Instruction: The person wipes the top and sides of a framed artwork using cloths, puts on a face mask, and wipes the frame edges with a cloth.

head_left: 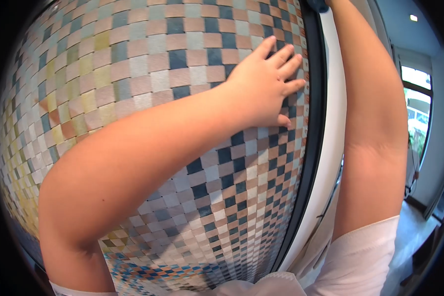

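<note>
Head view: my left hand [266, 84] pressed flat, fingers spread, gripping nothing, on large upright panel of woven checkered fabric in blue, tan, grey and yellow squares [133, 74], near its right edge; probably steadying it upright; black-and-white frame edge [325, 123] runs beside fingertips; left elbow bent, forearm crossing panel; my right arm [375, 123] reaches straight up behind frame; right hand out of view, cannot tell its state.

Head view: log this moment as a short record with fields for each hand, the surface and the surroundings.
left hand: left hand lies flat, fingers spread, on the woven panel
right hand: out of view; the right arm reaches up past the frame's top edge
surface: checkered weave in blue, tan, grey and yellow squares
edge: dark trim beside a white frame
surroundings: window at right
</note>
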